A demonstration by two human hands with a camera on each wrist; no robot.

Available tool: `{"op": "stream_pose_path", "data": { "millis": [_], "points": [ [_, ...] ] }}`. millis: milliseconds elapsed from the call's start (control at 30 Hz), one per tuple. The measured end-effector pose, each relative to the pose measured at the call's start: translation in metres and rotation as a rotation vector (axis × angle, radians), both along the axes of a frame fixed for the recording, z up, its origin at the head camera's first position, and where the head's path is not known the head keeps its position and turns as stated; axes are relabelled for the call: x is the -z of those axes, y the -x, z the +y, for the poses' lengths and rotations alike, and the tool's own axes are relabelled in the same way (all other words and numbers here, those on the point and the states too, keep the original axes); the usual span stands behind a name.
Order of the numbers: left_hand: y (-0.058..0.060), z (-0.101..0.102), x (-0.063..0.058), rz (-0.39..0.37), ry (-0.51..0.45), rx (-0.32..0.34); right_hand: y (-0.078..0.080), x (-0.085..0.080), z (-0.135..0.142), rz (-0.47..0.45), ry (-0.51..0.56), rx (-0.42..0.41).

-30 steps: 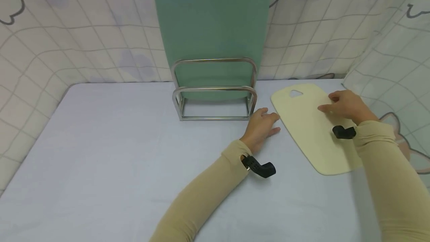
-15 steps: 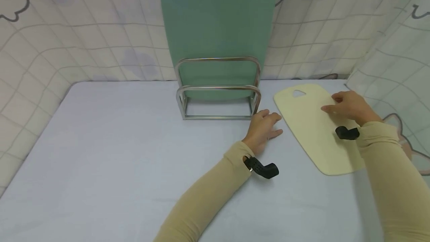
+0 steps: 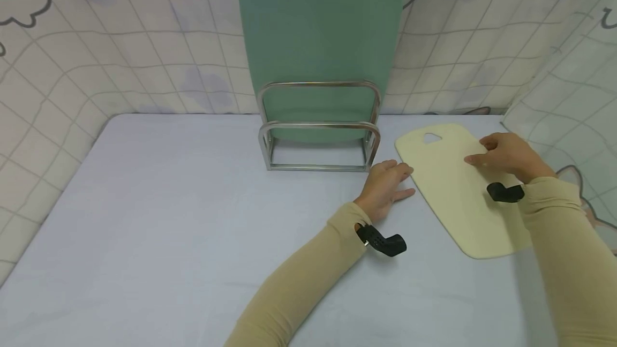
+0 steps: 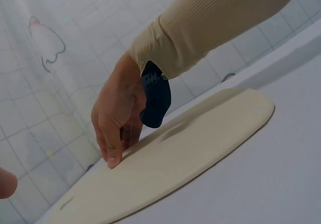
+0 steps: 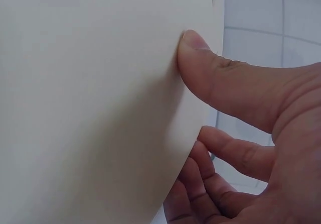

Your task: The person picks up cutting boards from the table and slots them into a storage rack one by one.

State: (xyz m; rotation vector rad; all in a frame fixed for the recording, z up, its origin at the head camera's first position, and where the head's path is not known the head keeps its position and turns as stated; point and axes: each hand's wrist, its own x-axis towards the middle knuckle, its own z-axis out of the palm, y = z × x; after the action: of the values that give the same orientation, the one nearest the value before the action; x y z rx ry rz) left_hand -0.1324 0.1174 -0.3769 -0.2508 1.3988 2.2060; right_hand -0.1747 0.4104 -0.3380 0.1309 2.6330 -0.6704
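A cream cutting board (image 3: 448,191) with a small handle hole lies at the right of the white table. My right hand (image 3: 513,157) grips its right edge. In the right wrist view the thumb (image 5: 198,58) presses on the board's face while the other fingers curl at its edge. My left hand (image 3: 383,186) rests low beside the board's left edge, fingers loosely bent and fingertips right at that edge. A green cutting board (image 3: 320,31) stands upright in a metal rack (image 3: 318,167), just left of my left hand.
A white cloth with a grid pattern (image 3: 183,42) hangs along the back and both sides of the table (image 3: 168,229). A dark cord (image 3: 477,111) lies at the back edge, behind the cream board.
Over the last half second the cream board shifts slightly toward me and left, with my right hand on it. My left fingertips now meet its left edge. The view also drifts a little.
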Motion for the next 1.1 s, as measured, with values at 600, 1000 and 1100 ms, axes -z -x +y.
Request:
{"op": "stream_pose_path", "data": {
  "millis": [600, 1000, 1100],
  "points": [
    [-0.001, 0.008, -0.004, -0.034, -0.02, -0.084, 0.0, -0.002, 0.003, -0.022, -0.016, 0.012],
    [0.001, 0.01, -0.011, -0.03, -0.004, -0.04, -0.005, 0.001, 0.015, -0.034, 0.092, 0.031],
    [0.002, 0.011, -0.011, -0.034, -0.01, -0.048, -0.006, 0.0, 0.016, -0.045, 0.116, 0.024]
  ]
}}
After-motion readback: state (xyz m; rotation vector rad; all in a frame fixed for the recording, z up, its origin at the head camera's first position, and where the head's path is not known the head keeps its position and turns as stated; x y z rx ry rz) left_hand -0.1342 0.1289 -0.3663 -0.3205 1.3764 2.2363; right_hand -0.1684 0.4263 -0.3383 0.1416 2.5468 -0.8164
